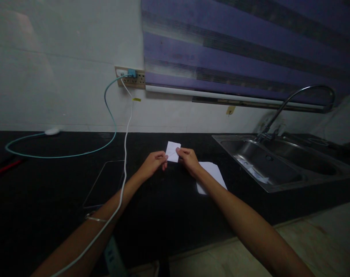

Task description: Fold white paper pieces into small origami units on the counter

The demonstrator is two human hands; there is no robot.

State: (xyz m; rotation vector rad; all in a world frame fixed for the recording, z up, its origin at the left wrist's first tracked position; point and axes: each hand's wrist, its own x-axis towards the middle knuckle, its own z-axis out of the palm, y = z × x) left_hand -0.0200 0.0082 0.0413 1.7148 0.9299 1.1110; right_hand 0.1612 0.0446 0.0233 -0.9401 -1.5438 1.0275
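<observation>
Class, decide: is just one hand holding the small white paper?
No: the left hand and right hand both hold the small white paper.

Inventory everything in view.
Small paper: one, white, centre
Wall: one, white, back
Counter: one, black, centre
Paper sheets: uncounted, white, counter right
Flat panel: one, dark, counter left
Oval item: one, white, counter
Outlet: one, beige, wall
Teal cable: one, teal, from outlet
White cable: one, white, from outlet
Blind: one, purple, upper right
Hook: one, yellow, below blind
Sink: one, silver, right
Faucet: one, silver, sink
Scraps: several, white, sink edge
Red item: one, red, far left
Bracelet: one, silver, lower left
Left hand: one, bare, pinching paper
Right hand: one, bare, pinching paper
</observation>
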